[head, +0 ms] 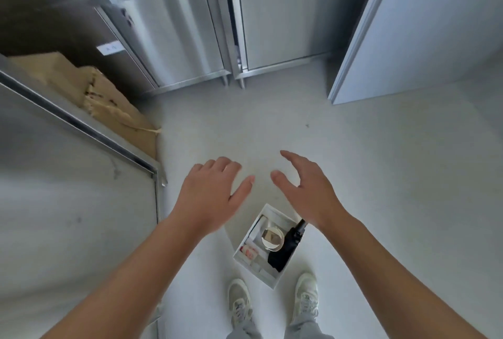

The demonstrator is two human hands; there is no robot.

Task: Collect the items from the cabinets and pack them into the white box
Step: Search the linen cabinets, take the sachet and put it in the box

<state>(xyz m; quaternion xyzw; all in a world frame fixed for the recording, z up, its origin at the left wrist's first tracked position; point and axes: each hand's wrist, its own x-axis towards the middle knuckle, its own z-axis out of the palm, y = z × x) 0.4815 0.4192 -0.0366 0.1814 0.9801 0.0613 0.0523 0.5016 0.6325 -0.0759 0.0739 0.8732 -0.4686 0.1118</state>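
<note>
The white box stands on the floor between my feet. Inside it lie a black umbrella-like item, a round clear lid or roll and a small red-and-white pack. My left hand hovers palm down above and left of the box, fingers apart, holding nothing. To the box's upper right, my right hand is also held out, open and empty. Steel cabinets stand ahead; one door gap is slightly ajar.
A steel counter runs along my left, with cardboard boxes wedged behind it. A grey open door panel stands at the right. My two pale shoes flank the box on the light floor.
</note>
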